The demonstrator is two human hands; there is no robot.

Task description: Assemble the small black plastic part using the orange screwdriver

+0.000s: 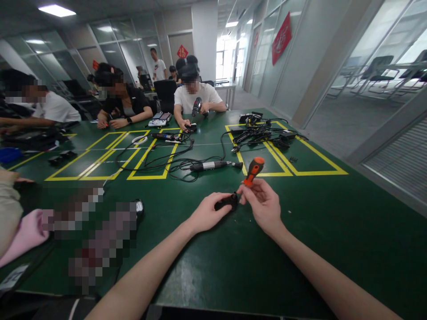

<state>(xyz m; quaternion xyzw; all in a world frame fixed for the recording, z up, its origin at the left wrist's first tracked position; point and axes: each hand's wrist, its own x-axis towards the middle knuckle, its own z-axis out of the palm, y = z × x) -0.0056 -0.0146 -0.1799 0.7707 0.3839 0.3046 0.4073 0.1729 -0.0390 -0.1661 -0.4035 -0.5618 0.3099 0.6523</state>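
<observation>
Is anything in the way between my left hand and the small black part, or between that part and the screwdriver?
Nothing blocks the left hand: it holds the small black part. Between that part and the screwdriver's handle, only the right hand's fingers show; no other object is visible there. The tip can't be made out.

Red diamond sign point(182, 52) on back wall point(174, 41): "福".

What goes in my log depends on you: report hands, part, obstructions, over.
Left hand gripping black part. Right hand holding screwdriver, handle up, close by. Silver-and-black tool and cable heap beyond, not between hands.
</observation>
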